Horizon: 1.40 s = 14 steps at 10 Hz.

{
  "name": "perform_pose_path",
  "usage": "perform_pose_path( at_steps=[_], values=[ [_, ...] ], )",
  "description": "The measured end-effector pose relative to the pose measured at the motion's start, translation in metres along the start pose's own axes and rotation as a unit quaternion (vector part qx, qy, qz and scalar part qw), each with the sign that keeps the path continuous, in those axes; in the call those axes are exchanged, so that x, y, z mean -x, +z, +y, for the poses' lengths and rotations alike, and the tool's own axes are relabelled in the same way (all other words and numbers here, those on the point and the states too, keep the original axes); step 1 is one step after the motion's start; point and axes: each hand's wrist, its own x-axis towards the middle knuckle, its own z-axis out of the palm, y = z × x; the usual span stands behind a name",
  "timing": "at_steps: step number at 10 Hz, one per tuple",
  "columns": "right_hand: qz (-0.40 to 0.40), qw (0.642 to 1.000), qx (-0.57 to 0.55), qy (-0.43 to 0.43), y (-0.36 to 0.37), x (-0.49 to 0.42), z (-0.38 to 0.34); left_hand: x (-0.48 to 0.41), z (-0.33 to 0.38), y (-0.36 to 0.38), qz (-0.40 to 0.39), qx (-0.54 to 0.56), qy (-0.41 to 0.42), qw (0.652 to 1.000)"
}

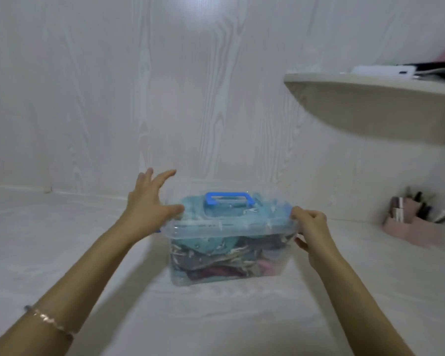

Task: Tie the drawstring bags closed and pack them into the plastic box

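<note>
Lid (pixel 229 223) on box (pixel 267 268), bags (pixel 216 255) inside.
Left hand (pixel 149 204) spread, steadying lid; right hand (pixel 311 227) grips its end, likely latching.

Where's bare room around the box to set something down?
Free: white surface left of the plastic box, out to the wall; also in front of it, between the forearms. Crowded: right side, with the right hand gripping the box end and the pink organizer below the shelf.
</note>
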Motion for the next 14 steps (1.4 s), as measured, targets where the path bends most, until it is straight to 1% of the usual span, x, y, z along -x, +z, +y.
perform_pose_path(
  at_steps=[1,2,3,4,5,6,7,8,11,12,13,14],
  values=[
    [0.009,0.999,0.031,-0.015,-0.018,0.031,0.005,0.006,-0.003,0.007,0.077,0.095,-0.101,0.987],
    [0.04,0.996,0.068,-0.037,-0.027,0.044,0.008,0.008,-0.002,0.011,0.042,0.231,-0.187,0.954],
    [0.028,0.998,0.033,-0.039,-0.02,0.051,0.007,0.01,-0.002,0.012,0.052,0.267,-0.188,0.944],
    [0.038,0.995,-0.008,-0.087,-0.009,0.059,0.007,0.015,0.002,0.011,0.078,0.246,-0.147,0.955],
    [0.054,0.989,-0.032,-0.134,-0.004,0.06,0.011,0.017,0.006,0.012,0.085,0.247,-0.112,0.959],
    [0.062,0.985,-0.063,-0.147,-0.004,0.06,0.01,0.017,0.005,0.011,0.071,0.256,-0.105,0.958],
    [0.068,0.984,-0.068,-0.147,-0.005,0.06,0.007,0.014,0.005,0.011,0.053,0.26,-0.098,0.959],
    [0.068,0.985,-0.065,-0.143,-0.005,0.059,0.007,0.013,0.005,0.01,0.044,0.242,-0.094,0.965],
    [0.071,0.982,-0.088,-0.15,0.0,0.062,0.008,0.008,0.002,0.009,0.045,0.237,-0.085,0.967],
    [0.063,0.984,-0.084,-0.147,0.004,0.067,0.009,0.005,-0.002,0.008,0.043,0.246,-0.085,0.964],
    [0.038,0.985,-0.089,-0.141,0.006,0.07,0.009,0.005,-0.002,0.008,0.033,0.261,-0.082,0.961],
    [0.07,0.983,-0.086,-0.149,-0.015,0.072,0.008,0.009,-0.016,-0.007,0.119,0.294,-0.067,0.946]
  ],
)
